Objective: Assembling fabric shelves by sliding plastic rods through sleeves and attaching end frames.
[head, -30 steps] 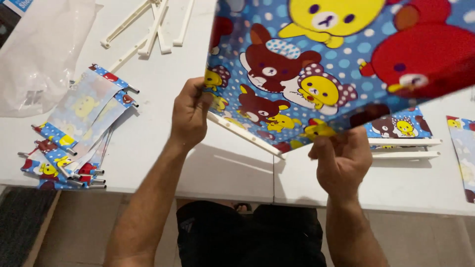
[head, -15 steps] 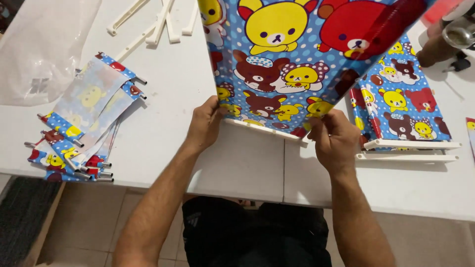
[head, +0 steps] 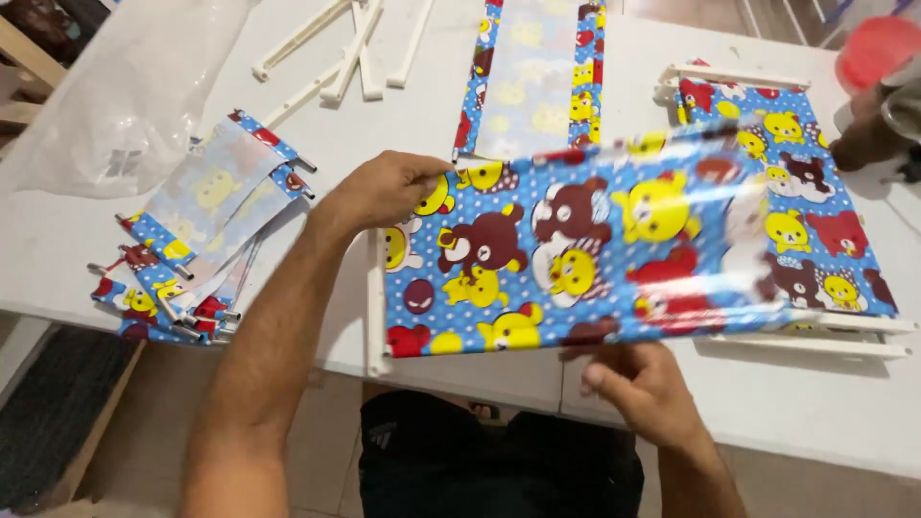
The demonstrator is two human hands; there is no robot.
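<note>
Head view looks down on a white table (head: 317, 153) where a person holds a glossy blue sheet printed with cartoon bears (head: 576, 259), stretched flat just above the near edge. Left hand (head: 379, 192) grips the sheet's far left corner, fingers curled over its top edge; right hand (head: 643, 388) pinches the near edge from below, thumb on top. A white plastic rod (head: 374, 317) runs down the sheet's left side, seemingly slid through a hem. To my eye the sheet is light, thin and floppy, and slick enough to catch glare, so it would sag unless held at two edges; the rod side looks the firmest place to grip. Left on the table lies a fanned pile of smaller printed pieces with metal pins (head: 192, 240), beside a clear plastic bag (head: 125, 86). Loose white rods (head: 355, 48) lie at the far side, and a finished panel on a white frame (head: 815, 221) rests at the right.
</note>
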